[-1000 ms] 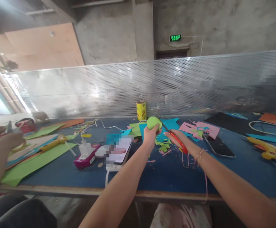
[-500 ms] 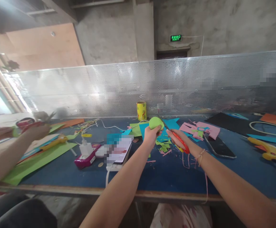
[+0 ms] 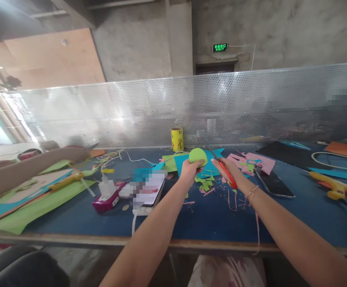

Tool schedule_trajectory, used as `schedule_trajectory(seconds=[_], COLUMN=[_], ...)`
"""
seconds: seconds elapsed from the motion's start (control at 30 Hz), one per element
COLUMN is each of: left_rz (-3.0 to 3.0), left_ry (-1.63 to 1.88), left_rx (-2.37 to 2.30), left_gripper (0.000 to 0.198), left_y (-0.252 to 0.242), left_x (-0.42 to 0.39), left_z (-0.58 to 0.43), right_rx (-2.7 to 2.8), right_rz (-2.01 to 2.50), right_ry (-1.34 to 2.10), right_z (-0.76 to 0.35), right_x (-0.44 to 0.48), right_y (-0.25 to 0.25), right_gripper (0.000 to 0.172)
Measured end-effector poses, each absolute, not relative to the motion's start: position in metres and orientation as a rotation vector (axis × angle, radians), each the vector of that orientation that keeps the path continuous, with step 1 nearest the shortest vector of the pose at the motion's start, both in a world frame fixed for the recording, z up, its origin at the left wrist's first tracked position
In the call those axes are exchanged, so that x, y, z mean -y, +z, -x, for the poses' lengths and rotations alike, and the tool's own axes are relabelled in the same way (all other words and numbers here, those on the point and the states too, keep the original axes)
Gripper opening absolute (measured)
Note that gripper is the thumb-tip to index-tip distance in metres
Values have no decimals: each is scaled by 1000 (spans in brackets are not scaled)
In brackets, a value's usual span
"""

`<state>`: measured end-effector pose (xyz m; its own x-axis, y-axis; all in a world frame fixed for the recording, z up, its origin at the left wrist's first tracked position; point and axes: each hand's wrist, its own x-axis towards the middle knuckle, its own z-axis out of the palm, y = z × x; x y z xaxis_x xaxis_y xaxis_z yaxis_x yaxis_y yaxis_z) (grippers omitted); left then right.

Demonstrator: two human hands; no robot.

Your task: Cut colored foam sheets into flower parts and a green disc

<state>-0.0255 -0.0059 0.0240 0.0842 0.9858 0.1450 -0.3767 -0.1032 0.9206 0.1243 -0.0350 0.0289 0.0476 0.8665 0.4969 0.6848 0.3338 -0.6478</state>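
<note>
My left hand (image 3: 189,170) is closed on a round piece of lime-green paper (image 3: 198,156), held up over the blue table (image 3: 209,217). My right hand (image 3: 227,170) grips red-handled scissors (image 3: 224,170), whose blades point up and left just right of the green piece. Green and pink paper scraps (image 3: 204,183) lie on the table under both hands. Sheets of cyan paper (image 3: 191,160) lie just behind the hands.
Another person's arm (image 3: 26,169) reaches over green and orange sheets at the left. A charger on a pink block (image 3: 106,195), a phone (image 3: 149,191), a second phone (image 3: 275,184), a yellow glue gun (image 3: 331,187), a yellow can (image 3: 177,139) and a perforated metal screen (image 3: 191,107) surround the work spot.
My hands rose slightly with the green piece and scissors, and the scissor blades now stand clear of the paper. The other person's arm at the left stretched farther right across the table.
</note>
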Motion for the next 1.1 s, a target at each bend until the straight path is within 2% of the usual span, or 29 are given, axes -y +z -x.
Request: schedule_trajectory(seconds=[0.17,0.33,0.77,1.1], left_rz=[-1124,-1155,-1308,-1347], left_ry=[1335,1262,966,1282], left_rx=[-858,-905,-934,-860], left_gripper=[24,14,11,20], left_y=[20,22,18,17], left_x=[3,5,9,6], left_z=[26,24,20,23], right_rx=[1511,1446,1451,1477], right_rz=[1366,1234,1153,1271], right_ry=[609,784,639,599], right_z=[-127,-125,-130,-128], right_x=[35,36,19,25], right_y=[25,29,21,27], right_gripper=[39,27,27,27])
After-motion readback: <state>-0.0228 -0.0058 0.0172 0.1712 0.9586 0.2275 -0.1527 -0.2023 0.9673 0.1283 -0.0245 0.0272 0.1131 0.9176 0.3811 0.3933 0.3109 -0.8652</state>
